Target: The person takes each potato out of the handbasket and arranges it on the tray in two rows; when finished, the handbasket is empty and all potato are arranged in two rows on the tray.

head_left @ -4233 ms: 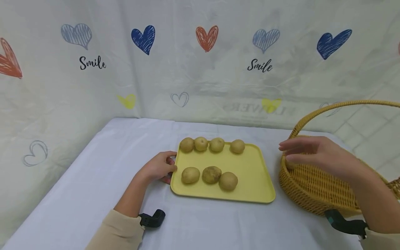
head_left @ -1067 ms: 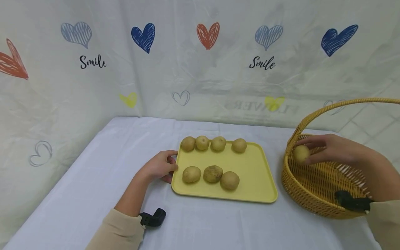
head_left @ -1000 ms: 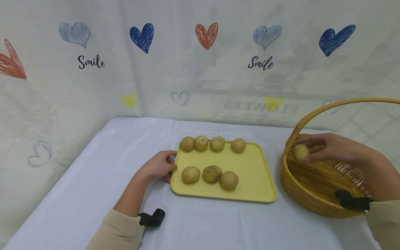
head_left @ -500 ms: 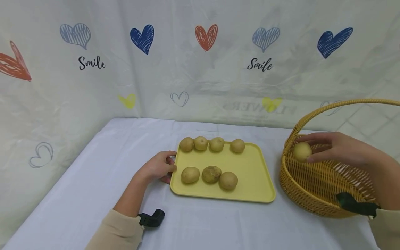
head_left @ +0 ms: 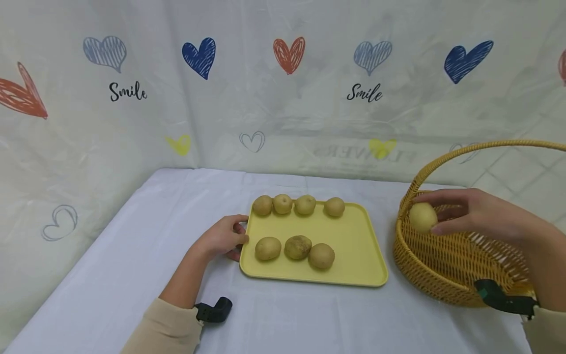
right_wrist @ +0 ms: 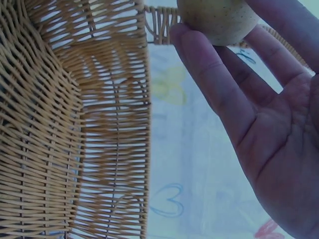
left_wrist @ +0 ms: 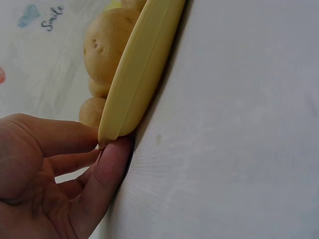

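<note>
In the head view my right hand (head_left: pixel 477 211) pinches a potato (head_left: pixel 422 218) between thumb and fingers, over the left part of the wicker basket (head_left: pixel 433 275). The right wrist view shows the same potato (right_wrist: pixel 219 20) at the fingertips, above the level of the woven wall. My left hand (head_left: pixel 224 237) grips the left edge of the yellow tray (head_left: pixel 353 246). In the left wrist view the thumb and fingers pinch the tray's rim (left_wrist: pixel 127 94). Several potatoes lie on the tray, one row along the back, with a blemished potato (head_left: pixel 298 247) in the front row.
A tall curved handle (head_left: pixel 460 152) arches over the basket at the right. White cloth (head_left: pixel 287 319) covers the table. Behind it hangs a pale curtain (head_left: pixel 247 108) printed with hearts and "Smile". Each wrist wears a black camera mount (head_left: pixel 214 310).
About four seconds ago my right hand hovered at the basket's left rim. It has since taken hold of a potato and raised it slightly toward the rim. My left hand stays on the tray.
</note>
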`<action>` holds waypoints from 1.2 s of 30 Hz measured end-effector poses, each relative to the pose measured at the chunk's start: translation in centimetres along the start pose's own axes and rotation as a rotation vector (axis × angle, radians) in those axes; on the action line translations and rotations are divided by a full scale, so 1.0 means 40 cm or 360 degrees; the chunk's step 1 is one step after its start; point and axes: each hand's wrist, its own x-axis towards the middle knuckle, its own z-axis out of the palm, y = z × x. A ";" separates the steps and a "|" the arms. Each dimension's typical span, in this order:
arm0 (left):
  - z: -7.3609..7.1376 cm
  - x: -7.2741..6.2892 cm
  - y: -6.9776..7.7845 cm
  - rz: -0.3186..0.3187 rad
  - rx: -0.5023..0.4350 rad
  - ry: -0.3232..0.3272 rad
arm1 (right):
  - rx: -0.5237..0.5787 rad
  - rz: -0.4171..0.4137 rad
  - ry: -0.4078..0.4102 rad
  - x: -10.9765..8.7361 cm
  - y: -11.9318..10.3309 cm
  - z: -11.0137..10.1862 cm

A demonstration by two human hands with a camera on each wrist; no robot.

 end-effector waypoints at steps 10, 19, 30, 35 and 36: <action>-0.001 -0.001 -0.001 0.0002 -0.0002 0.0002 | 0.0283 -0.0106 -0.0134 -0.013 -0.047 0.038; -0.001 0.000 -0.001 0.0005 0.0002 -0.0004 | 0.0371 -0.0247 -0.0221 0.006 -0.081 0.066; -0.001 -0.003 0.006 -0.0006 0.0018 -0.0001 | 0.0471 -0.0312 -0.0306 0.037 -0.140 0.115; -0.001 -0.003 0.005 -0.0004 0.0012 0.0000 | 0.0444 -0.0281 -0.0332 0.052 -0.160 0.135; -0.001 -0.004 0.004 -0.0004 0.0008 -0.0001 | 0.0450 -0.0282 -0.0345 0.055 -0.163 0.138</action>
